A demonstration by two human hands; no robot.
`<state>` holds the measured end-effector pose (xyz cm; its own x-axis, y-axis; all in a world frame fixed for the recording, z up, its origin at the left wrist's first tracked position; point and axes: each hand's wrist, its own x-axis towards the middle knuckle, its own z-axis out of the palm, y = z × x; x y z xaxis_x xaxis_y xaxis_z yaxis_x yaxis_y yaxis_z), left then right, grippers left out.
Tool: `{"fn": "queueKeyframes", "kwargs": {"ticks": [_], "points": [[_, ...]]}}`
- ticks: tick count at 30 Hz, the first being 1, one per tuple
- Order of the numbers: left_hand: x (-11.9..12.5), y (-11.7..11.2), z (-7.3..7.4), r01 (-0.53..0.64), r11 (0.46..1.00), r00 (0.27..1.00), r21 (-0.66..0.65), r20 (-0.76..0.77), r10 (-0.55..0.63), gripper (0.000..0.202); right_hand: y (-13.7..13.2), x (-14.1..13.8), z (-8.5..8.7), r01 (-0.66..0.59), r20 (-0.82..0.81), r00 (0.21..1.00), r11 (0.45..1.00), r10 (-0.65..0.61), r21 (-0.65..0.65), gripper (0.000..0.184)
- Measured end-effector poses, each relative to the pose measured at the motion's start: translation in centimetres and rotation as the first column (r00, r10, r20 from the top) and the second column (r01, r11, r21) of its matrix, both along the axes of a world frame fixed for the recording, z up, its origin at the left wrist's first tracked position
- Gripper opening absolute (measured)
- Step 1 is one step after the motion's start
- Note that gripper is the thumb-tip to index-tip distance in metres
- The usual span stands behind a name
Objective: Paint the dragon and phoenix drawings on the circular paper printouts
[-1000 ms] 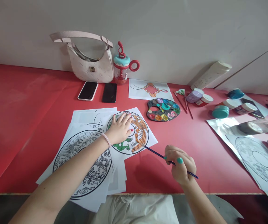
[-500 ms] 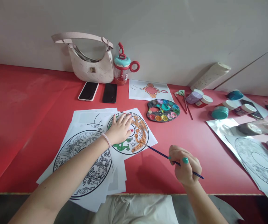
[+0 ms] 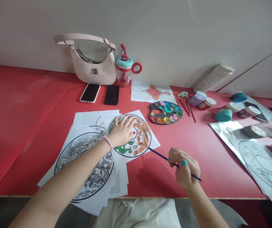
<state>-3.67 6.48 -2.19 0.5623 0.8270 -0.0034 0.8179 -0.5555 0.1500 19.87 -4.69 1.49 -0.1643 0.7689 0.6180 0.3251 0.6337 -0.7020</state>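
Note:
My left hand lies flat with fingers spread on a sheet with a round drawing, partly coloured green and orange, and covers part of it. In my right hand is a dark blue paintbrush, gripped toward its rear end. Its tip meets the orange bird figure at the lower right of the circle. Under and left of this sheet spreads a stack of papers, topped by an uncoloured round dragon drawing. Beyond my right hand sits a black paint palette with several colours in its wells.
Along the wall stand a pale handbag and a cup with a red handle. Two phones lie before them. To the right are several paint jars, red brushes and another round drawing.
My right hand has shifted slightly left with the paintbrush, whose tip stays on the orange figure. The left hand has kept its place on the sheet.

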Motion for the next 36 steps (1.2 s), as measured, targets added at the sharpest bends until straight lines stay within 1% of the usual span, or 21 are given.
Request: {"fn": "queueKeyframes", "kwargs": {"ticks": [7,15,20,24,26,31,36], "points": [[0.0,0.0,0.1,-0.002,1.000,1.000,-0.006,-0.006,0.002,0.055,0.1,-0.7,-0.6,-0.003,-0.033,0.999,1.000,0.004,0.011,0.034],[0.0,0.0,0.0,-0.007,1.000,1.000,-0.007,-0.005,0.007,0.055,0.7,-1.4,-0.2,-0.022,0.011,1.000,1.000,0.023,-0.014,0.034],[0.0,-0.1,0.2,-0.002,1.000,1.000,-0.024,-0.007,0.002,0.056,0.1,-0.9,-0.3,-0.026,-0.014,1.000,0.999,0.026,-0.024,0.035],[0.1,-0.1,0.2,-0.006,1.000,1.000,-0.015,-0.008,0.005,0.055,-0.3,-0.3,-0.9,0.018,-0.059,0.998,1.000,-0.016,0.024,0.034],[0.1,-0.1,0.3,-0.009,1.000,1.000,-0.015,-0.011,0.009,0.054,-0.3,-0.3,-1.1,0.025,-0.075,0.997,0.999,-0.023,0.023,0.034],[0.0,0.0,0.2,-0.007,1.000,1.000,-0.021,-0.019,0.007,0.055,-0.2,-0.5,-0.8,-0.056,-0.025,0.998,0.998,0.056,-0.021,0.032],[0.0,0.0,0.2,-0.007,1.000,1.000,-0.021,-0.011,0.007,0.055,-0.6,-0.3,-0.6,0.022,-0.078,0.997,1.000,-0.021,0.018,0.034]]}}
